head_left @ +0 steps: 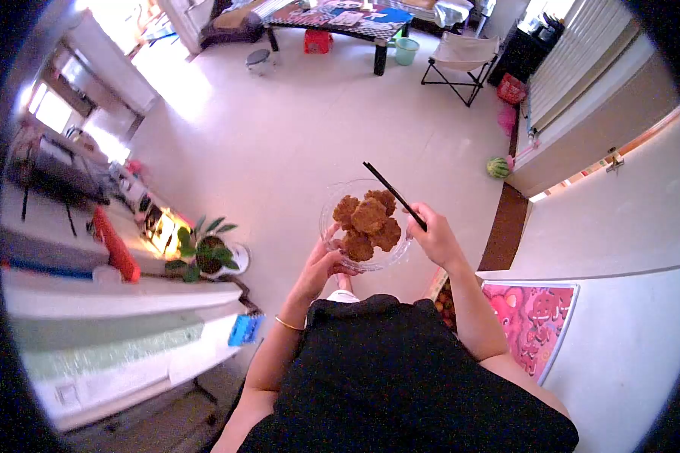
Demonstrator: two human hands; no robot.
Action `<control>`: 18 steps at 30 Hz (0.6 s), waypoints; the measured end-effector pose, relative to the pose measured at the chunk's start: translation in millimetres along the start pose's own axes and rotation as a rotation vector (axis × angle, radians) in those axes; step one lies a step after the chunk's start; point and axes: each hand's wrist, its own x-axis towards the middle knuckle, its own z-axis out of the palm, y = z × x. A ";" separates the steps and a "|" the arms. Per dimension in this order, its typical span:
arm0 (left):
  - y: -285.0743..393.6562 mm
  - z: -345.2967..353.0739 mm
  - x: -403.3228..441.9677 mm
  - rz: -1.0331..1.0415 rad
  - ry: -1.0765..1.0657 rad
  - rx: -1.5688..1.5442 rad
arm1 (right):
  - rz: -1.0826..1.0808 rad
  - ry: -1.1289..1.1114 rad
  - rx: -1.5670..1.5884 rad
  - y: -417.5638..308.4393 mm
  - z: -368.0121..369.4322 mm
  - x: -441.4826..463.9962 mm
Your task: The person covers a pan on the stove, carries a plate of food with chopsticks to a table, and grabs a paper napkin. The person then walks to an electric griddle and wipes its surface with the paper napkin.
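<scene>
Left arm: bent at the elbow, forearm angled up and inward, bracelet (pixel 289 324) at the wrist.
Left hand (pixel 323 264): at the plate's near-left edge, thumb side up; fingers curled round the rim, part-closed, gripping the plate.
Right arm: elbow out to the side, forearm running up and inward to the plate's right edge.
Right hand (pixel 437 240): fingers closed on the chopsticks, back of hand toward the camera. Can't tell if it also bears on the rim.
Chopsticks (pixel 394 195): black, slanting from the right hand up-left across the plate's far-right side, far ends past the rim. Lie so close they read almost as one.
Plate (pixel 327 208): clear, held in front of the torso, above the floor (pixel 302 136).
Patties (pixel 369 217): brown, rough-surfaced, on the plate; five visible, middle one overlapping its neighbours. Undersides hidden.
Hidden: some left fingers behind or under the plate; right fingertips mostly behind the hand.
Hard to read: the clear rim blends into the pale floor on the far side.
Partly covered: crate (pixel 446 303) of round items behind the right forearm, contents unclear; poster (pixel 540 325) cut by the right arm.
Cut off: both upper arms by the black top (pixel 400 377) and frame edge.
</scene>
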 end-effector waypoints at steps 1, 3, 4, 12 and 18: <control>7.2 2.9 17.8 0.020 -0.024 0.055 | -0.031 0.015 0.027 7.8 -10.5 14.0; 24.2 -1.2 51.0 0.008 -0.096 0.105 | 0.006 0.089 0.077 11.2 -18.5 35.8; 39.6 -9.7 72.8 0.002 -0.121 0.121 | 0.029 0.122 0.101 9.6 -16.7 55.2; 103.5 -27.0 200.3 -0.053 -0.205 0.106 | 0.110 0.228 0.116 7.5 -45.5 175.5; 136.6 -45.8 310.8 -0.040 -0.184 0.105 | 0.085 0.219 0.116 32.1 -70.7 291.7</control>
